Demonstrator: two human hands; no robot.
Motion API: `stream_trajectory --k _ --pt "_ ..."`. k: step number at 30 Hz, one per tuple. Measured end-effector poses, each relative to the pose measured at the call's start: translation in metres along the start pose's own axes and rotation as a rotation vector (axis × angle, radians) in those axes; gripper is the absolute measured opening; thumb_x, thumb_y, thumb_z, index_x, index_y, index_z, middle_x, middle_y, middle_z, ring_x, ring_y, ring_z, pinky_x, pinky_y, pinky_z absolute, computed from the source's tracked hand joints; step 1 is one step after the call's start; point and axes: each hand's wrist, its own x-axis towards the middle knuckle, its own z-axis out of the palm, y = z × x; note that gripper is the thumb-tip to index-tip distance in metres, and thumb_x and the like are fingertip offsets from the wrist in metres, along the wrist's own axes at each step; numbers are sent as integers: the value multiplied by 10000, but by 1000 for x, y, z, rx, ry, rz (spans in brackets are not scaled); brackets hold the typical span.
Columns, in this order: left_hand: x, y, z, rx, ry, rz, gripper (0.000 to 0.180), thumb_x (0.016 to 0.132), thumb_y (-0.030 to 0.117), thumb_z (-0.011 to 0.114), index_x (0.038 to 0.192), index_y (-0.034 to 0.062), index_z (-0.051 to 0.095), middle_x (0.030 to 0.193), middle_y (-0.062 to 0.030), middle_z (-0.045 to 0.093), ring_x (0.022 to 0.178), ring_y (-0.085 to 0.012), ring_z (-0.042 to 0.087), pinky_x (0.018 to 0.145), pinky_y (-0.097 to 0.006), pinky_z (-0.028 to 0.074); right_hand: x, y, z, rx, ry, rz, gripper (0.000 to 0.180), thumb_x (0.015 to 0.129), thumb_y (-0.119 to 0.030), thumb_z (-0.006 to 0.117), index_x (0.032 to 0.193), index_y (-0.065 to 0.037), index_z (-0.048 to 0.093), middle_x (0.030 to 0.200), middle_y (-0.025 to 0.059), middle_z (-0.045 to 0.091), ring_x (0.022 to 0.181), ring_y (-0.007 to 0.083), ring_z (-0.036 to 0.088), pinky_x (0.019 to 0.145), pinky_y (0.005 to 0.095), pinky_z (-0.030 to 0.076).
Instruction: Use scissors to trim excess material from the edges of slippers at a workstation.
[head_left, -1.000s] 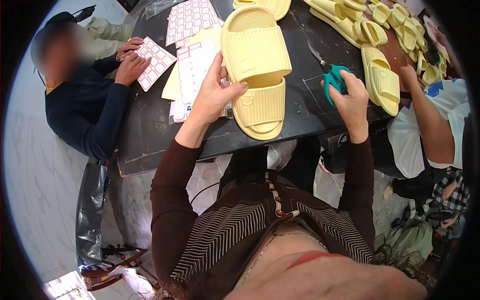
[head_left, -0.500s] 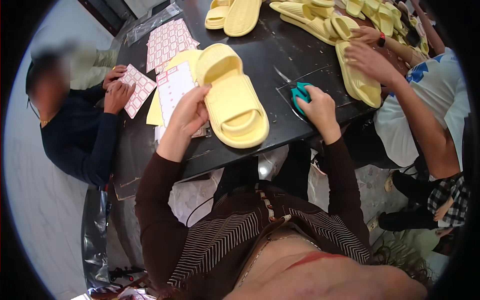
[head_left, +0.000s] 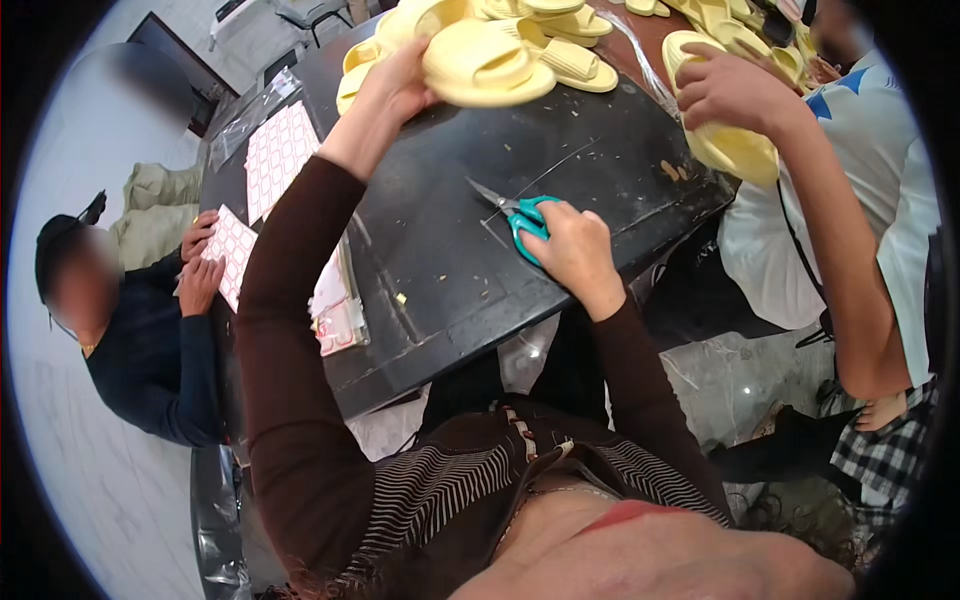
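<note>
My left hand [head_left: 400, 82] is stretched to the far side of the black table, closed on the edge of a yellow slipper [head_left: 485, 70]. That slipper is slightly smeared by motion and overlaps other yellow slippers [head_left: 580, 68] behind it. Near the table's front right, my right hand [head_left: 578, 245] grips scissors [head_left: 522, 222] by their teal handles. The scissors' blades point to the far left, just above or on the tabletop; which of the two I cannot tell.
Sheets of red-and-white labels [head_left: 277, 160] lie at the table's left, beside a person [head_left: 160, 340] holding another sheet [head_left: 228, 250]. At the right, a co-worker's hand [head_left: 735, 90] is on a yellow slipper [head_left: 735, 150]. Small scraps dot the black table [head_left: 430, 250].
My left hand has carried the slipper from the near table to the slippers at the far side. My right hand still holds the scissors. The view has shifted.
</note>
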Motion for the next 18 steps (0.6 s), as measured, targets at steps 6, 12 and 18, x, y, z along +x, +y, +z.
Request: stream_trajectory --k 6,12,18 --pt "159 8 99 -234 -458 211 306 912 204 585 1154 19 613 1038 -132 670 917 -249 666 772 -426 568 6 -9 -1 80 10 -5 268 716 -252 736 909 -85 653 820 72 662 681 280 619 608 366 466" --pt "192 -37 199 45 -372 527 367 918 232 571 1193 -11 565 1109 -167 642 988 -258 632 833 -415 516 7 -7 0 81 -34 -11 268 702 -234 744 895 -79 642 802 70 652 678 268 612 605 358 450" --pt "231 -84 216 836 230 923 434 914 298 589 1260 46 519 1222 -143 619 1079 -324 629 879 -468 530 8 -24 3 126 -34 -94 274 689 -190 758 896 -63 631 802 80 646 670 270 602 599 353 432"
